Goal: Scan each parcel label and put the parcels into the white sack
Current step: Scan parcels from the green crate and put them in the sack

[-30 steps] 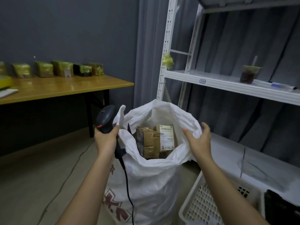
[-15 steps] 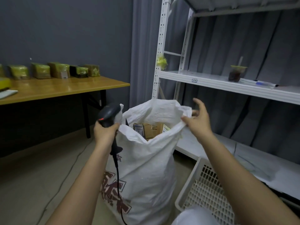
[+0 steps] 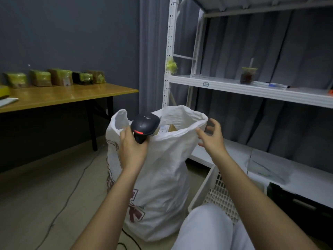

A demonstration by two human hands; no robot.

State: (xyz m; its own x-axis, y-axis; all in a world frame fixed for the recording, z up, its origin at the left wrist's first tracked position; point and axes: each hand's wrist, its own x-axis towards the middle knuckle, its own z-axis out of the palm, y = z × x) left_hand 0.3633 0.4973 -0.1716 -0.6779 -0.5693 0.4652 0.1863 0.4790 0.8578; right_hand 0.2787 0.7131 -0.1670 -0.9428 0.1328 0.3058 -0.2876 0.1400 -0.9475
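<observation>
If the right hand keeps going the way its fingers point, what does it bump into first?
Probably the rim of the white sack. The right hand is open, its fingers aimed left and slightly up at that folded edge, very close by. Depth is hard to judge, so it might pass just behind it.

Parcels (image 3: pixel 166 128) inside white sack (image 3: pixel 162 168) mostly hidden by its rim and scanner (image 3: pixel 145 126); label text too small to read, basket (image 3: pixel 214 192) partly behind arm.

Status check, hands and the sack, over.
Left hand grips scanner. Right hand open beside sack rim, holding nothing. White sack upright, parcels inside. Nothing blocking the mouth.
</observation>
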